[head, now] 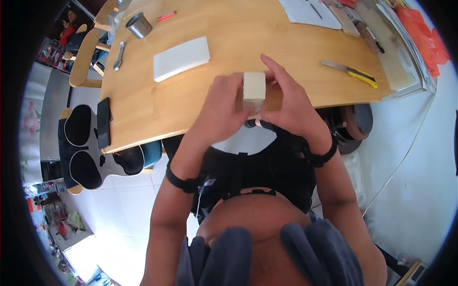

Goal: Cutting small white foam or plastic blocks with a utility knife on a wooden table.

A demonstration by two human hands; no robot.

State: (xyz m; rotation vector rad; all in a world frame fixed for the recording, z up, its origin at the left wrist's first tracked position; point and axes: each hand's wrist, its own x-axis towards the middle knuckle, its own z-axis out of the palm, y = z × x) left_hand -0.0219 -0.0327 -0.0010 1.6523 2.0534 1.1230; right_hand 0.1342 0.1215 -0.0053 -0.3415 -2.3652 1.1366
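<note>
A small cream-white block (254, 85), its sides finely ridged like a stack of thin pieces, is held upright near the table's front edge. My left hand (223, 107) grips it from the left, with the thumb at its lower end. On the right, my right hand (291, 103) touches its far side with bent fingers; the index finger is raised and the thumb is near the block's lower end. What the block is made of cannot be told. A white rectangular stack or pad (181, 59) lies beyond my left hand. To the right lies a yellow utility knife (352, 73), blade extended.
On the wooden table (229, 32) stand a metal cup (139, 25), a wrench-like metal tool (119, 56), a red-pink small item (166, 16) and a black phone-like object (103, 123) at the left edge. Papers (311, 14) and an orange plastic bag (420, 39) are at the right.
</note>
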